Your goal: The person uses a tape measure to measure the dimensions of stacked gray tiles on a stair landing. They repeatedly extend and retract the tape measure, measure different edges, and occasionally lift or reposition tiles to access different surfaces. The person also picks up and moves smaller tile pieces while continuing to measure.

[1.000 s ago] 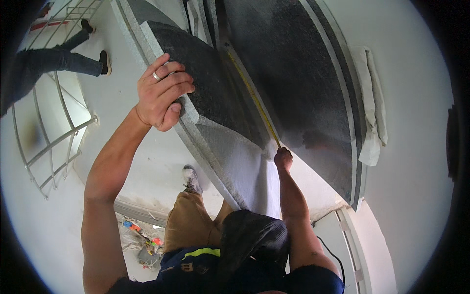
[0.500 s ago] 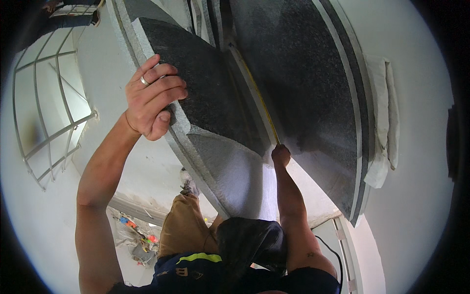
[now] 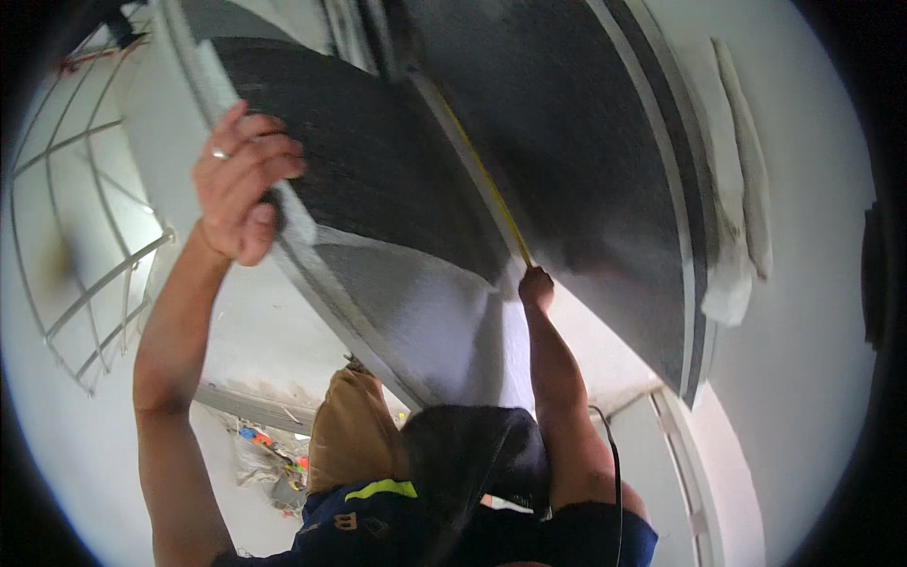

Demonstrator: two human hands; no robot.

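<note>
My left hand (image 3: 244, 180) grips the pale, rough edge of a dark, speckled stone slab (image 3: 368, 161) at the upper left. My right hand (image 3: 536, 286), low between that slab and a larger curved dark slab (image 3: 595, 189), is closed on the end of a yellow tape measure (image 3: 487, 180). The tape runs straight up along the narrow gap between the slabs; whether my fingers hold a case or just the blade is too dark to tell. The head view is slightly blurred.
A metal railing (image 3: 85, 283) curves along the left, with another person's dark leg (image 3: 121, 26) at the top. A white cloth (image 3: 732, 189) hangs beside the right slab. Below are a dark cable (image 3: 614, 463) and assorted tools (image 3: 269, 449).
My left hand and the left slab's edge have shifted left in the view; my right hand sits slightly higher. The other person's legs have moved up, mostly out of sight.
</note>
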